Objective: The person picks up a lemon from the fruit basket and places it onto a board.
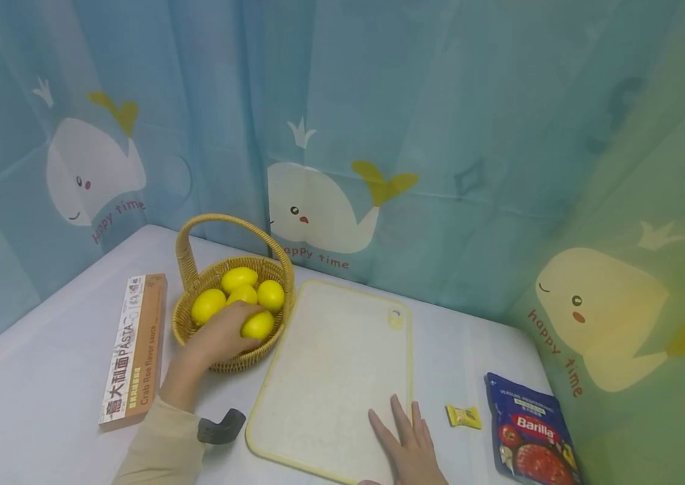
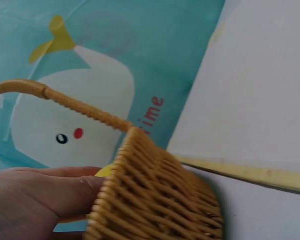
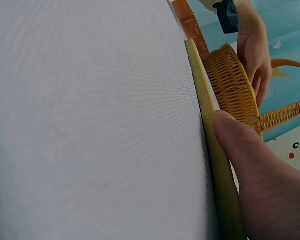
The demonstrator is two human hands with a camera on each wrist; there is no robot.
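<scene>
My left hand [image 1: 227,335] reaches over the near rim of a wicker basket [image 1: 182,328] and grips a yellow lemon [image 1: 258,326], thumb on its near side and fingers on its far side. Several other lemons [image 1: 239,278] lie around it in the basket. In the left wrist view the basket wall [image 2: 160,195] hides most of the fingertips and the lemon. My right hand [image 1: 409,444] rests with fingers spread on the near right part of a white cutting board [image 1: 336,364] with a yellow edge. Its thumb [image 3: 240,137] lies along that edge in the right wrist view.
Left of the basket lies a long pasta box [image 1: 134,350]. A small yellow packet [image 1: 463,416] and a blue Barilla sauce pouch [image 1: 533,431] lie right of the board. The basket's tall handle [image 1: 227,219] arches over the lemons. A whale-print curtain [image 1: 439,135] hangs behind the table.
</scene>
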